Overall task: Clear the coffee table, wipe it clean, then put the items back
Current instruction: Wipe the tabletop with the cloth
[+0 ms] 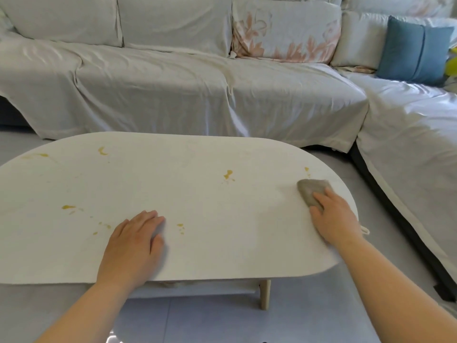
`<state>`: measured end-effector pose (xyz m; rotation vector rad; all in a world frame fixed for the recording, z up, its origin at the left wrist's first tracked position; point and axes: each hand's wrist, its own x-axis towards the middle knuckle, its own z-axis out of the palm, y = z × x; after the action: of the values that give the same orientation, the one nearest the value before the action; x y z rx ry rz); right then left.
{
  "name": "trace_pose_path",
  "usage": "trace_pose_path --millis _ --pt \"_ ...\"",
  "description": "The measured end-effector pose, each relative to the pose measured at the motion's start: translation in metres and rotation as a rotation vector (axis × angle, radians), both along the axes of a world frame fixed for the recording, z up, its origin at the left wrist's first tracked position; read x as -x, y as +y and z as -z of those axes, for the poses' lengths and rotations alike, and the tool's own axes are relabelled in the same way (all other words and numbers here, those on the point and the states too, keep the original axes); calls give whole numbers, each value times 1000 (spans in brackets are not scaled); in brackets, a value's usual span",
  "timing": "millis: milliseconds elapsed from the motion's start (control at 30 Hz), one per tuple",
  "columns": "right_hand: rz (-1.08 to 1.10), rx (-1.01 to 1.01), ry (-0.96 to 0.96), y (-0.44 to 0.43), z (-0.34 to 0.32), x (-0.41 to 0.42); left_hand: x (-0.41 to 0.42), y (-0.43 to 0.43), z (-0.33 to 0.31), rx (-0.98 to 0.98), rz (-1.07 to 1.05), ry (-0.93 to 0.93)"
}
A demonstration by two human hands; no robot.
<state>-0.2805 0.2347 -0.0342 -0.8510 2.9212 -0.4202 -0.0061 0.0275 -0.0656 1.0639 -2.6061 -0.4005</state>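
**Wiping the bare counter: cloth at the right end, stains to its left**

The oval white counter (pixel 197 194) carries no items, so I judge the clearing done and the wiping barely begun. With 12 o'clock at the edge facing the sofa (pixel 173 90), the yellow stains (pixel 228 174) run from left to right:
- a faint smear at 10 o'clock
- a curl at 11 o'clock
- a streak at 9 o'clock, with droplets trailing toward the near edge
- a small cluster at 6 o'clock
- a splash near 1 o'clock
- a speck at 2 o'clock

That makes six main stains, plus the stray droplets.

The left hand (pixel 133 241) rests palm down at 7 o'clock. Its fingers (pixel 148 219) lie straight and close together, holding nothing and bracing the top.

The right hand (pixel 333 219) presses one bunched grey-brown cloth (pixel 309 190) onto the surface at 3 o'clock. Its fingers (pixel 321 199) lie fairly flat over the near half of the cloth.

To do this step well, I would:
- sweep the cloth in overlapping passes from the right end leftward
- press firmly and dwell on each stain
- turn the cloth to a fresh face so the yellow does not smear
- lift the bracing hand before the cloth reaches it, since the 6 o'clock cluster sits just beside its fingertips

In count there are one counter, one cloth and two hands. On the sofa sit one floral cushion (pixel 284 33) and one blue cushion (pixel 415 48).
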Motion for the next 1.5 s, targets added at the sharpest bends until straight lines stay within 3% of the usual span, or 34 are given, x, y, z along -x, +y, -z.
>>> trace_pose_path --millis 133,333,467,567,733,967,1033,1167,1300,1367,1500 --pt "69 -22 -21 -41 -1 14 2 -1 0 -13 -22 -5" --pt "-371 9 -21 -109 10 -35 4 -1 0 -39 -44 -27" --pt "-426 24 -13 -97 10 -30 25 -21 -5 -43 -22 13" --pt "-341 9 14 -70 11 -11 51 -51 -6 -63 -18 17" --pt "16 -29 74 -38 7 35 75 -88 -3 -51 26 -15" --pt "370 -60 -49 -109 -3 85 81 -97 2 2 49 -54" --pt "280 -53 -48 -149 0 79 82 -98 1 -1 54 -68" --pt "-155 -34 51 -225 13 38 85 -99 1 12 67 -89" --pt "-454 11 31 -240 16 32 84 -102 3 2 73 -58" --pt "-432 21 21 -222 14 54 84 -102 4 8 78 -60" --pt "-76 -18 48 -163 7 106 84 -101 3 -9 82 -24"
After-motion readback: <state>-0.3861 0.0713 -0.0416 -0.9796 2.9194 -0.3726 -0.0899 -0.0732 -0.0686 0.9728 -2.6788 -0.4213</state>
